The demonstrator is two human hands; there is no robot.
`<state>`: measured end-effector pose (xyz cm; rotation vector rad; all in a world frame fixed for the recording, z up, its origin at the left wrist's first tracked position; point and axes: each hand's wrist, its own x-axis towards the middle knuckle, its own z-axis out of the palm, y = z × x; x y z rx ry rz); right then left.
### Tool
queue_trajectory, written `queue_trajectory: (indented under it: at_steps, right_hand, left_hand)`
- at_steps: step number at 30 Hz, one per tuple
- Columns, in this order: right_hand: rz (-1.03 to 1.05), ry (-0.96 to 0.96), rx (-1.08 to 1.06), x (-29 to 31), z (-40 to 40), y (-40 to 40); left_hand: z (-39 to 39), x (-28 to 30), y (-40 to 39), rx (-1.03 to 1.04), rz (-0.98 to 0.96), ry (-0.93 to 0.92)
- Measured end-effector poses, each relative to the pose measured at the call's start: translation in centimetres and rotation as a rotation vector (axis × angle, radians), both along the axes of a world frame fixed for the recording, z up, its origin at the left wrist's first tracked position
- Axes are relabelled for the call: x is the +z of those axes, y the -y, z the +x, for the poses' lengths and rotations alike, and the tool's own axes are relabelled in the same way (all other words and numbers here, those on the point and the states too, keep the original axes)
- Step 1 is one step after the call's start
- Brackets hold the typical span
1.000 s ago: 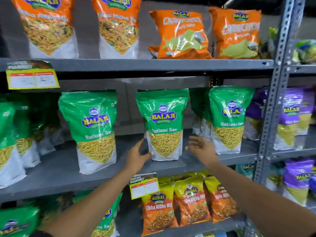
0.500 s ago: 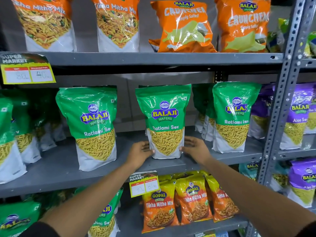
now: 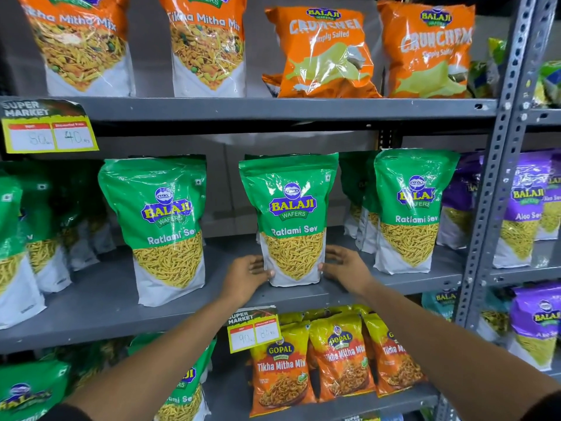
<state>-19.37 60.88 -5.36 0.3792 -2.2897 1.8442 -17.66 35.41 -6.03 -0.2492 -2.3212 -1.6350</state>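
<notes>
Where it all stands: grey rack [image 3: 498,208], snack bags on every level.
Shelf: middle shelf [image 3: 91,299], grey, carries a row of green bags.
Neighbours: left twin [image 3: 164,229] and right twin [image 3: 409,211], both upright, each apart from the one between them.
Pouch: green Ratlami Sev pouch [image 3: 291,220], near the shelf's front edge, between the twins, base on the shelf.
Axis: long axis vertical, sealed top up, printed face toward the camera.
Left: left hand [image 3: 246,276] grasps the pouch's lower left corner, thumb on the front, fingers along the side.
Right: right hand [image 3: 344,268] grasps the lower right corner, thumb at the edge, fingers spread toward the back.
Tag: yellow price tag [image 3: 253,329] hangs from the shelf's lip, just below the left hand.
</notes>
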Motion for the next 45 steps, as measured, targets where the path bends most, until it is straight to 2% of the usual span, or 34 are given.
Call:
queue_trajectory:
  at_steps: [4,9,12,17,21,25,29,33,38,45]
  right_hand:
    - [-0.035,-0.003,-0.007,0.2,0.6,-0.4]
    - [-0.081,-0.006,-0.046,1.9,2.4,-2.8]
    - [-0.074,-0.049,-0.081,3.2,4.0,-6.0]
    - [-0.111,-0.107,-0.202,4.8,5.3,-12.8]
    - [-0.16,-0.131,-0.34,4.8,4.6,-18.1]
    - [-0.16,-0.087,-0.415,2.9,2.9,-22.1]
    - [-0.062,-0.018,-0.404,1.0,1.1,-23.9]
    - [-0.012,0.024,-0.355,-0.3,-0.3,-23.7]
    - [-0.009,0.028,-0.332,-0.4,-1.1,-23.2]
    - [0.062,0.047,-0.285,0.2,-1.6,-23.2]
  left_hand:
    - [0.7,0.2,0.4,0.025,-0.034,-0.051]
    - [4.7,-0.5,0.1,0.168,0.024,-0.309]
    - [6.6,0.0,-3.2,0.04,-0.005,-0.415]
    - [5.1,1.9,-10.4,-0.134,-0.057,-0.472]
    - [2.4,2.7,-15.7,-0.235,-0.128,-0.397]
    - [-0.9,2.2,-20.2,-0.254,-0.081,-0.237]
    - [-4.4,1.3,-22.8,-0.197,-0.03,-0.09]
    - [-6.3,0.6,-24.5,-0.225,0.035,0.032]
    - [-6.6,0.4,-25.3,-0.264,0.023,0.051]
    - [-6.6,0.1,-25.7,-0.19,-0.036,-0.004]
